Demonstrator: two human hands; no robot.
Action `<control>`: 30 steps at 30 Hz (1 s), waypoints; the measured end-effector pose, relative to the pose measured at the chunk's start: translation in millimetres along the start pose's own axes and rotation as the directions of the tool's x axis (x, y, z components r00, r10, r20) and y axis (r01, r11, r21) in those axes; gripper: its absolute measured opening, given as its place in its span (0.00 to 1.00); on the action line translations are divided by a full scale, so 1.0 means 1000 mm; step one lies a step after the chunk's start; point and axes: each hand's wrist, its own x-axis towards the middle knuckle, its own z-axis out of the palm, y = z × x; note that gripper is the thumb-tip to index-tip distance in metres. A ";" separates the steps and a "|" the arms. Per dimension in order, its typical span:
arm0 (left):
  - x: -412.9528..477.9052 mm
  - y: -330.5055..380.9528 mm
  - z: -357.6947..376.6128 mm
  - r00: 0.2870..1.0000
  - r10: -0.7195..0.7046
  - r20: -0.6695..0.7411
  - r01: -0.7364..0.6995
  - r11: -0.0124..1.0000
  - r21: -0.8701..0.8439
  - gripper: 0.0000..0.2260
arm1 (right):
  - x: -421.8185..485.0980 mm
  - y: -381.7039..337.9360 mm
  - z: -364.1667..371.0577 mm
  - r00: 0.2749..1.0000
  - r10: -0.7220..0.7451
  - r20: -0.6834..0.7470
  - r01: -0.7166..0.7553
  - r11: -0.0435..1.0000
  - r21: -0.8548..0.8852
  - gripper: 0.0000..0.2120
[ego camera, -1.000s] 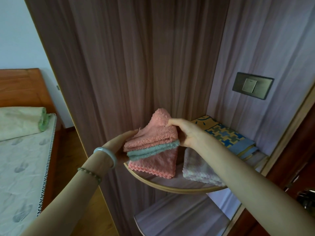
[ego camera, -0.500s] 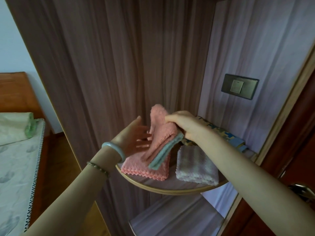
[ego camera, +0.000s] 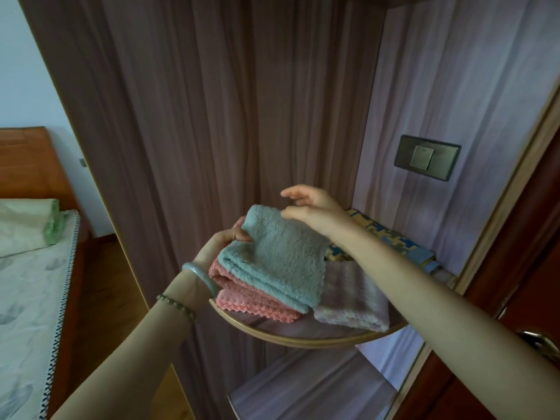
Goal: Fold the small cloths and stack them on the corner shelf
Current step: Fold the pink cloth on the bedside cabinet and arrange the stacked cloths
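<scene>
**Corner shelf, cloths stacked, one hand gripping**

Most of the frame is dark wood-grain panelling (ego camera: pixel 212 116) making a corner. A bed (ego camera: pixel 30 298) with a pale patterned cover runs down the left edge, and a reddish door (ego camera: pixel 530 268) takes the right edge.

The rounded corner shelf (ego camera: pixel 303 341) sits centre-low, with a lower shelf (ego camera: pixel 303 395) under it. There's a light switch (ego camera: pixel 427 157) on the right-hand panel, upper right.

On the shelf, the teal cloth (ego camera: pixel 278 262) lies folded on top of the pink cloth (ego camera: pixel 251 303), at the shelf's left side. A lilac cloth (ego camera: pixel 354 301) sits just beside them on the right, and a blue-yellow patterned cloth (ego camera: pixel 391 234) is further back.

The left hand (ego camera: pixel 221 247) grips the stack's left edge, with its thumb (ego camera: pixel 242 234) pressed onto the teal cloth. The right hand (ego camera: pixel 315 210) is over the teal cloth's top corner with its fingers loose and spread, holding nothing. Can't tell if its thumb actually touches the cloth.
</scene>
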 end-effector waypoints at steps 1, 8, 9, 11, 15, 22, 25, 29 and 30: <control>-0.002 0.001 -0.001 1.000 -0.004 0.003 0.004 1.000 0.012 0.25 | 0.003 0.004 -0.006 0.997 0.067 0.049 -0.063 0.995 -0.074 0.25; -0.004 0.008 0.003 0.997 -0.058 0.049 0.056 0.998 0.039 0.22 | -0.008 0.018 -0.022 0.779 0.310 0.544 -0.465 0.868 0.171 0.06; -0.003 0.009 0.001 0.993 -0.116 0.017 0.114 0.990 0.078 0.23 | -0.007 0.019 -0.022 0.799 0.294 0.525 -0.442 0.879 0.180 0.07; -0.002 0.009 -0.004 0.990 -0.132 -0.055 0.139 0.979 0.149 0.26 | -0.006 0.014 -0.021 0.881 0.235 0.410 -0.304 0.946 0.112 0.09; 0.011 0.004 -0.013 0.974 -0.141 -0.176 0.136 0.990 -0.040 0.15 | -0.005 0.001 -0.019 0.986 -0.002 0.168 0.011 0.998 -0.056 0.14; 0.006 -0.007 -0.038 0.944 -0.248 -0.216 0.248 0.968 -0.026 0.47 | -0.016 0.011 0.007 0.748 -0.657 0.095 0.598 0.604 -0.527 0.19; 0.002 -0.006 -0.032 0.973 -0.180 -0.144 0.161 0.978 -0.133 0.39 | -0.030 0.024 0.023 0.616 -0.743 0.262 0.717 0.392 -0.576 0.21; -0.002 0.001 -0.018 0.983 -0.090 -0.157 0.086 0.996 -0.031 0.16 | -0.044 0.033 0.031 0.541 -0.736 0.406 0.772 0.243 -0.587 0.21; -0.003 0.001 -0.019 0.980 -0.102 -0.169 0.104 0.995 0.004 0.14 | -0.047 0.034 0.029 0.587 -0.710 0.388 0.765 0.331 -0.552 0.24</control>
